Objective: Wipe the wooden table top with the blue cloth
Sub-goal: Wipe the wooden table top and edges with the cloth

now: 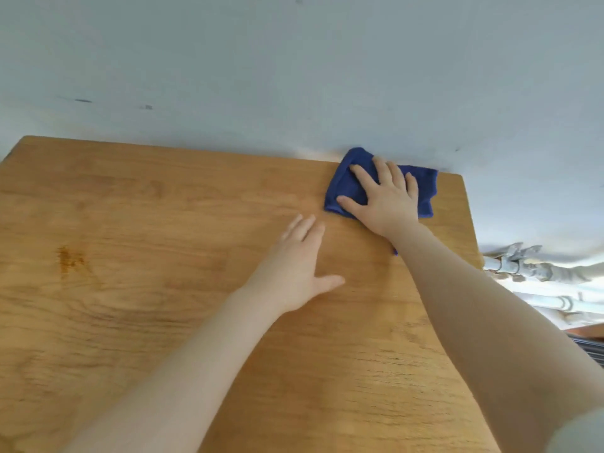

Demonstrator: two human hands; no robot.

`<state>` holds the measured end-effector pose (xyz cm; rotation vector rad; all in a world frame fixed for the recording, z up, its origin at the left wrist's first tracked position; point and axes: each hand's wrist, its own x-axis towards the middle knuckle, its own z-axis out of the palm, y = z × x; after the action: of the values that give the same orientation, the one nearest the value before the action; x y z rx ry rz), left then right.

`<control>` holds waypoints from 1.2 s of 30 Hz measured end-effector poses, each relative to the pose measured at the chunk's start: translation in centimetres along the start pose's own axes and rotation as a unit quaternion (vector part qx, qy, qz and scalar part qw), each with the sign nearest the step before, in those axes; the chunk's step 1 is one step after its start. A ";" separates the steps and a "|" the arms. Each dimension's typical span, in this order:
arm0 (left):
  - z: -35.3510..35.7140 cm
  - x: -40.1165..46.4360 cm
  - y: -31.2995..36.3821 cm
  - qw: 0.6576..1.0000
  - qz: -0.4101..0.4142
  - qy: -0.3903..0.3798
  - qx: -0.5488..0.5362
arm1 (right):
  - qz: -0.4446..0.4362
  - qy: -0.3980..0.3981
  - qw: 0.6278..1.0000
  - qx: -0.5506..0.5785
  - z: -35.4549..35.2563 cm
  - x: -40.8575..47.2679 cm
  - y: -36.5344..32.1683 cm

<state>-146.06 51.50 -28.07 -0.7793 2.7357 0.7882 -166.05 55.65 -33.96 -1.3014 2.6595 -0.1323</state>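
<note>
Lying under right fingers [362,178]: blue cloth [346,191]

Part of the blue cloth [346,188] lies hidden beneath the right hand [385,201]. The wooden table top [130,289] is cut off left and below; both forearms leave the bottom edge.

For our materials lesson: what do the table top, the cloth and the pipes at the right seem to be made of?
Table top: wood or wood veneer, with visible grain and a light sheen, probably varnished. Blue cloth: soft, fuzzy textile, perhaps microfibre or terry; it folds under the right hand. Pipes: painted white, likely metal judging by the fittings, though plastic cannot be ruled out.
</note>
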 end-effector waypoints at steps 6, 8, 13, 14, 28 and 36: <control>1.5 0.7 2.9 0.983 -0.110 -0.051 0.136 | -0.059 0.011 0.998 -0.014 0.5 -6.3 0.8; 1.6 1.2 3.7 0.977 -0.121 -0.056 0.168 | -0.092 0.012 0.995 -0.021 0.5 -8.3 1.5; 2.1 1.5 4.0 0.971 -0.133 -0.058 0.190 | -0.115 0.009 0.993 -0.017 0.2 -5.4 3.2; 2.0 1.6 4.0 0.970 -0.135 -0.059 0.193 | -0.097 0.013 0.995 -0.020 0.0 -4.1 3.6; 2.0 1.8 4.7 0.972 -0.170 -0.068 0.146 | -0.119 0.012 0.993 -0.021 0.0 -8.6 6.7; 2.2 2.1 4.6 0.971 -0.180 -0.070 0.141 | -0.018 -0.007 1.000 -0.022 -1.1 -1.6 7.4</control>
<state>-150.22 55.07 -28.52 -1.0635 2.4056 0.3530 -171.08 61.45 -33.87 -1.3596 2.6418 -0.0686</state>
